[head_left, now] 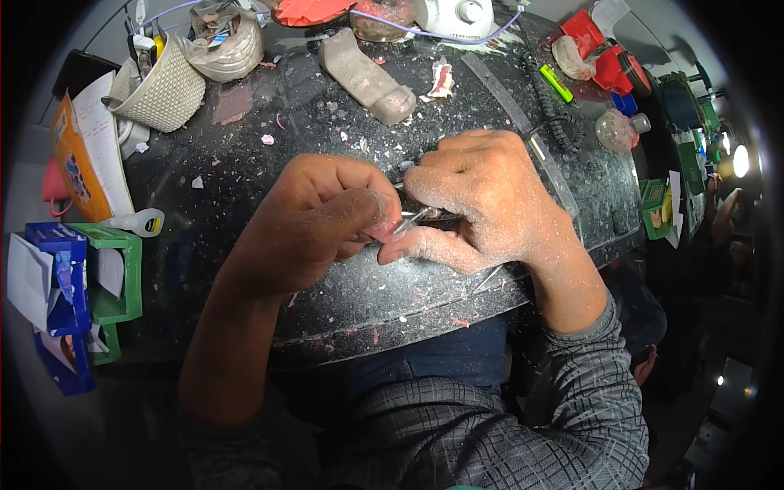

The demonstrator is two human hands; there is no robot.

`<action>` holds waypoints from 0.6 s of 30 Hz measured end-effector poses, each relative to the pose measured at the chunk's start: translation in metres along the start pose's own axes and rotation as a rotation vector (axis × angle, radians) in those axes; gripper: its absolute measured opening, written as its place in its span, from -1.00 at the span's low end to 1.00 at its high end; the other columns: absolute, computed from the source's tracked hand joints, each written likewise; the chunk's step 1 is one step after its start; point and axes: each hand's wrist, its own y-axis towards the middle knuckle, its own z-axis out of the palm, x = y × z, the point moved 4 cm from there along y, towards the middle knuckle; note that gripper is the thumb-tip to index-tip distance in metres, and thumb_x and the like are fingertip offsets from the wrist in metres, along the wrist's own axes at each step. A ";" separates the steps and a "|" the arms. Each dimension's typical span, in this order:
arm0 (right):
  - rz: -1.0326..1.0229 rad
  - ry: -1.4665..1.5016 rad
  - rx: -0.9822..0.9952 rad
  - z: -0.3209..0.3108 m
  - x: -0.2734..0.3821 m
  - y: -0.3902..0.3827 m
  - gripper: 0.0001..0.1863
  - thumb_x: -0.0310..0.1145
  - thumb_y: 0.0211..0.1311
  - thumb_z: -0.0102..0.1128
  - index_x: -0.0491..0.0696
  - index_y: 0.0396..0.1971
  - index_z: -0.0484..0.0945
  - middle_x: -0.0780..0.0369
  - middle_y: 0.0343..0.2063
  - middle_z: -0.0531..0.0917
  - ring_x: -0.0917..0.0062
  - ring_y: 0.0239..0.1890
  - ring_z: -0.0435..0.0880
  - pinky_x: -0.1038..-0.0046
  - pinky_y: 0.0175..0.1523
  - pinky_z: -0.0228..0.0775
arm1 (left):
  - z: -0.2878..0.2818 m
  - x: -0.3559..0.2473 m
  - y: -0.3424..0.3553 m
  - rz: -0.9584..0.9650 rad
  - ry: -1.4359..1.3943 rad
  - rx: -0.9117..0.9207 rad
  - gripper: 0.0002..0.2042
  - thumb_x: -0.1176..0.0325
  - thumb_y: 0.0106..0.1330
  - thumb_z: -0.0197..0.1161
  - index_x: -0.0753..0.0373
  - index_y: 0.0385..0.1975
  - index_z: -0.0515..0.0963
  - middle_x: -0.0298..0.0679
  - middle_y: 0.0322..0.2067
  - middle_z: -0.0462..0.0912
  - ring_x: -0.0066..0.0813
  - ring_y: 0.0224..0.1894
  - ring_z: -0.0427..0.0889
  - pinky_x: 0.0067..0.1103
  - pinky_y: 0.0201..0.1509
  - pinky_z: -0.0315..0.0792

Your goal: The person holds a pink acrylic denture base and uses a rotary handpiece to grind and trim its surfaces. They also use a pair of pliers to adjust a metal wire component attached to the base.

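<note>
My left hand [322, 216] is closed, its thumb and forefinger pinching a small pink piece [380, 232]. From the right, my right hand [490, 192] grips a slim, shiny metal hand tool [423, 216], whose working end meets the pink piece. A thin metal point sticks out below the right hand; whether it belongs to the same tool is hidden. White dust covers the right hand's fingers and back. Both hands are held close together over the near part of the dark, speckled table [245, 184].
Pink and white scraps lie scattered about. Beyond the hands rest a grey curved block [363, 75] and a long ruler [514, 118]. A woven basket [163, 91] stands far left, above blue [61, 278] and green trays [122, 278]. A glass jar [614, 131] sits far right.
</note>
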 end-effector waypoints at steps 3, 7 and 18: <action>0.003 0.000 0.008 0.000 0.002 0.001 -0.53 0.19 0.06 0.41 0.04 -0.53 0.65 0.28 -0.68 0.57 0.31 -0.52 0.68 0.29 -0.43 0.48 | 0.000 -0.001 -0.001 -0.011 0.005 0.010 -0.76 0.29 0.38 0.20 0.37 -0.42 0.55 -0.43 -0.60 0.46 -0.85 -0.64 0.19 -0.76 -0.61 0.00; 0.007 0.015 0.010 0.000 0.002 -0.001 -0.53 0.19 0.09 0.41 0.04 -0.53 0.64 0.29 -0.68 0.58 0.32 -0.52 0.69 0.29 -0.43 0.48 | 0.001 -0.001 0.000 -0.011 -0.018 0.021 -0.75 0.28 0.37 0.20 0.37 -0.42 0.55 -0.44 -0.61 0.45 -0.85 -0.64 0.19 -0.77 -0.60 -0.01; 0.011 0.044 0.001 0.000 0.003 0.001 -0.53 0.19 0.08 0.43 0.05 -0.53 0.65 0.28 -0.69 0.58 0.31 -0.55 0.67 0.31 -0.45 0.47 | 0.000 0.001 0.000 -0.030 -0.025 0.004 -0.78 0.31 0.35 0.18 0.37 -0.43 0.54 -0.46 -0.62 0.41 -0.85 -0.65 0.18 -0.76 -0.61 -0.03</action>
